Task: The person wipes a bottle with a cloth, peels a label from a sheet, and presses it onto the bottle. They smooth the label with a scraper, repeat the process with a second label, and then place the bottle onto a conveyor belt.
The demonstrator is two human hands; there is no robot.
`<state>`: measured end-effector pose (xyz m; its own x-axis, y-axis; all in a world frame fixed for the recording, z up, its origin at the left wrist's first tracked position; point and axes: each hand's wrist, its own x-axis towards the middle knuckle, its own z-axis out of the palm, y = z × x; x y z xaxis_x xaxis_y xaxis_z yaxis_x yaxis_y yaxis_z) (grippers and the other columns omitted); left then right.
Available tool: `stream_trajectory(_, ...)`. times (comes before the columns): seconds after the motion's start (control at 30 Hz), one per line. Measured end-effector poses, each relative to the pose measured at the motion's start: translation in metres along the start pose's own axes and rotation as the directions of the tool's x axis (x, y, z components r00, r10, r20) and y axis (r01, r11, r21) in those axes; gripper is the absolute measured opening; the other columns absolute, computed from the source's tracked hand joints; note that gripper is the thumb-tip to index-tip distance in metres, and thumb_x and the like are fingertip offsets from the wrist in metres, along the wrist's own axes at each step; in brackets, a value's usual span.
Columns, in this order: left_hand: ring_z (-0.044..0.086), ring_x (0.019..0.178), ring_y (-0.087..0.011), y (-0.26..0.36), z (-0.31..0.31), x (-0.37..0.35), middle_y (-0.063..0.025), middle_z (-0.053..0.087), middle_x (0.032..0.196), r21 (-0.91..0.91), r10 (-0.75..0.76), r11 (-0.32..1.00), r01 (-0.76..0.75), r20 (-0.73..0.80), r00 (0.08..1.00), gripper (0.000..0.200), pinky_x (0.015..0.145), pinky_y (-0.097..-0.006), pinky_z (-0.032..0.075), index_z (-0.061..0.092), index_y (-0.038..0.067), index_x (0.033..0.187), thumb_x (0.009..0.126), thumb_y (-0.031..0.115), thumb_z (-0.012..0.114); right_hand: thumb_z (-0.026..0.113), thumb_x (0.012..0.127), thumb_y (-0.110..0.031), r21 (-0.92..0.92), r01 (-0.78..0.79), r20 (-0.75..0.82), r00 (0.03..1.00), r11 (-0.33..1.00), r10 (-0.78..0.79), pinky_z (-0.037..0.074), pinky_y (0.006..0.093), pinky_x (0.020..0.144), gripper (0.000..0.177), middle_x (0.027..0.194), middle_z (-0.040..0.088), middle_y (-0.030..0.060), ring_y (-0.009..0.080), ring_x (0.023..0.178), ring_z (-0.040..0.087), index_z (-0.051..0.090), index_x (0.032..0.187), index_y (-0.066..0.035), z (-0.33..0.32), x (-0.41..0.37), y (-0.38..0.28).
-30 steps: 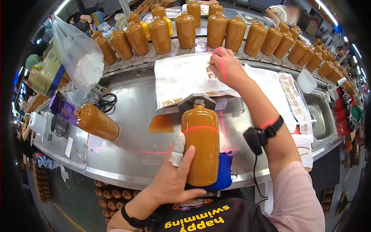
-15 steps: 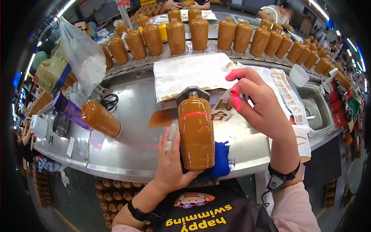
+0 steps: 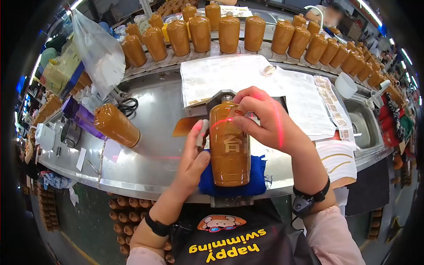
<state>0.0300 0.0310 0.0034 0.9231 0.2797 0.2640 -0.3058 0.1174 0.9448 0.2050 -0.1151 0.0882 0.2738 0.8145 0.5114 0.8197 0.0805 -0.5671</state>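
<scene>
A glossy brown bottle (image 3: 229, 163) lies on a blue cloth (image 3: 258, 179), its neck toward a dark angular holder (image 3: 215, 101). Thin gold characters on a clear film lie over its front, and a red laser line crosses it. My right hand (image 3: 265, 119) pinches the top part of this decal (image 3: 231, 144) against the bottle's upper right. Beside the bottle's left side is my left hand (image 3: 193, 157), its fingers curled round a small pale object (image 3: 201, 134) that I cannot name. A brown flat piece (image 3: 184, 126) lies just behind that hand.
Another brown bottle (image 3: 117, 125) lies tilted at the left, near black scissors (image 3: 128, 106) and a purple object (image 3: 81, 121). White decal sheets (image 3: 229, 77) lie behind the holder. Several bottles line the conveyor (image 3: 170, 61). A sink (image 3: 364, 128) is right; a person (image 3: 324, 17) sits beyond.
My right hand has moved left and brought the decal from beside the bottle onto its front. My left hand has shifted up along the bottle's side. The conveyor bottles have shifted.
</scene>
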Motion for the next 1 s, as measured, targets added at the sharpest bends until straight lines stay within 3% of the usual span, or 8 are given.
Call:
stream_trajectory(0.07,0.026,0.142,-0.0257,0.002,0.006,0.008,-0.0203,0.025,0.153,-0.061,-0.046,0.997,0.045,-0.010,0.999,0.089,0.115,-0.0377,0.025,0.006,-0.003,0.153,0.095,0.036,0.061,0.070,0.087,-0.012,-0.010,-0.006,-0.031,1.000,1.000,0.006,0.050,0.0350,0.075,0.018,0.105,0.059,0.0139,0.0276,0.089,0.061,0.055,0.086,-0.001,0.013,-0.001,0.012)
stream_trajectory(0.17,0.033,0.137,-0.0243,-0.003,0.016,0.015,-0.0197,0.029,0.149,0.056,-0.043,0.997,0.045,-0.037,0.998,0.088,0.113,-0.0369,0.029,0.006,-0.002,0.153,0.094,0.030,0.063,0.071,0.087,-0.012,-0.012,-0.051,-0.046,0.998,0.999,0.051,0.050,0.0355,0.077,0.019,0.106,0.058,0.0143,0.0288,0.091,0.060,0.056,0.087,-0.001,0.017,-0.001,0.010)
stream_trajectory(0.27,0.038,0.133,-0.0232,-0.003,0.019,0.016,-0.0188,0.032,0.147,0.028,-0.064,0.997,0.066,-0.058,0.996,0.089,0.111,-0.0359,0.033,0.005,-0.002,0.153,0.093,0.024,0.065,0.071,0.086,-0.013,-0.032,-0.020,-0.067,0.998,0.999,0.018,0.049,0.0361,0.078,0.019,0.106,0.058,0.0141,0.0294,0.092,0.059,0.057,0.087,-0.001,0.021,0.000,0.014)
stream_trajectory(0.37,0.041,0.131,-0.0225,0.002,0.020,0.015,-0.0179,0.034,0.146,-0.034,-0.077,0.997,0.076,-0.042,0.996,0.087,0.109,-0.0352,0.036,0.005,-0.002,0.153,0.093,0.020,0.064,0.072,0.083,-0.014,0.048,-0.070,-0.073,0.995,0.996,0.073,0.048,0.0431,0.084,0.020,0.104,0.058,0.0202,0.0376,0.096,0.057,0.060,0.083,0.002,0.022,0.003,0.011)
stream_trajectory(0.47,0.041,0.131,-0.0219,0.005,0.020,0.015,-0.0176,0.034,0.145,-0.039,-0.086,0.996,0.085,-0.044,0.995,0.086,0.109,-0.0351,0.036,0.005,-0.002,0.153,0.093,0.019,0.063,0.072,0.083,-0.014,0.039,-0.074,-0.067,0.995,0.996,0.077,0.048,0.0431,0.085,0.021,0.104,0.058,0.0208,0.0380,0.096,0.057,0.059,0.083,0.003,0.023,0.004,0.011)
stream_trajectory(0.57,0.041,0.131,-0.0220,0.005,0.021,0.016,-0.0176,0.034,0.146,-0.063,-0.082,0.995,0.079,-0.043,0.996,0.086,0.109,-0.0351,0.035,0.004,-0.002,0.153,0.093,0.019,0.062,0.071,0.087,-0.014,-0.001,-0.034,-0.053,0.998,0.999,0.034,0.049,0.0358,0.078,0.020,0.106,0.058,0.0144,0.0294,0.092,0.059,0.057,0.087,0.000,0.023,0.004,0.015)
stream_trajectory(1.0,0.039,0.133,-0.0228,0.002,0.019,0.017,-0.0186,0.032,0.147,-0.054,-0.062,0.997,0.060,-0.033,0.998,0.085,0.110,-0.0352,0.034,0.004,-0.002,0.153,0.094,0.020,0.061,0.072,0.087,-0.015,0.002,-0.035,-0.067,0.997,0.999,0.035,0.049,0.0349,0.077,0.022,0.106,0.058,0.0147,0.0278,0.092,0.060,0.057,0.087,0.001,0.026,0.002,0.020)
